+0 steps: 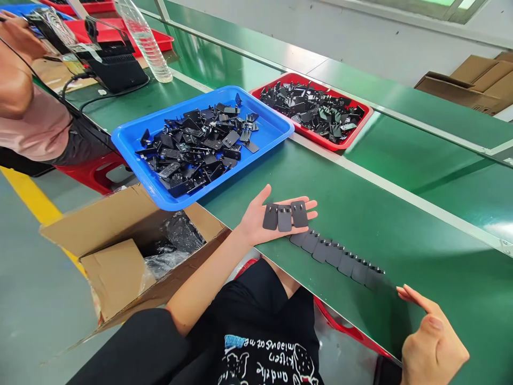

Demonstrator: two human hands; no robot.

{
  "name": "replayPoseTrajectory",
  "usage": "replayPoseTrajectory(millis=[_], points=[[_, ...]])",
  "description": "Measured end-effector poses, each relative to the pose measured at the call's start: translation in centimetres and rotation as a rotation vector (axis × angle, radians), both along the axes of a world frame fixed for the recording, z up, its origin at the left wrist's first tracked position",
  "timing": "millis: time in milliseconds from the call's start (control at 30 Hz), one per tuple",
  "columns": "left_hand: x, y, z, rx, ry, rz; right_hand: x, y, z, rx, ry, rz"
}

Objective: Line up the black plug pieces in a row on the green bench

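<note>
My left hand [258, 216] is palm up with its fingers stretched out. Three small black plates with metal pins [284, 219] lie side by side across its palm and fingers. Just beyond that hand, a slanting row of several more such plates [339, 256] rests on the green table, pins toward the far side. My right hand [430, 339] is past the right end of this row, apart from it. Its forefinger stretches toward the row, and nothing shows between its fingers.
A blue tray [156, 198] and a red tray [360, 131] hold heaps of black plates. An open cardboard box [116, 272] with plastic wrap stands at left below the table. A water bottle [150, 48] and black device [110, 67] stand near another person's arm [16, 69].
</note>
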State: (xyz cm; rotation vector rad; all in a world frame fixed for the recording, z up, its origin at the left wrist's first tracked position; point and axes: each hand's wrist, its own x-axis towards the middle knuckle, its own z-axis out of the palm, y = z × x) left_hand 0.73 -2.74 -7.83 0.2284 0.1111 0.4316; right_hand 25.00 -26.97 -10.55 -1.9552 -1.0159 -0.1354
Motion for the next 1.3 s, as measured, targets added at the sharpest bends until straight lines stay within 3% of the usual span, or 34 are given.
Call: replayPoseTrajectory(millis=[400, 1300], points=[[-0.08, -0.03, -0.01, -0.005, -0.010, 0.005, -0.01, -0.25, 0.16, -0.074, -0.024, -0.013], [-0.05, 0.04, -0.19, -0.017, -0.010, 0.004, -0.50, 0.02, 0.62, -0.074, -0.045, -0.033]])
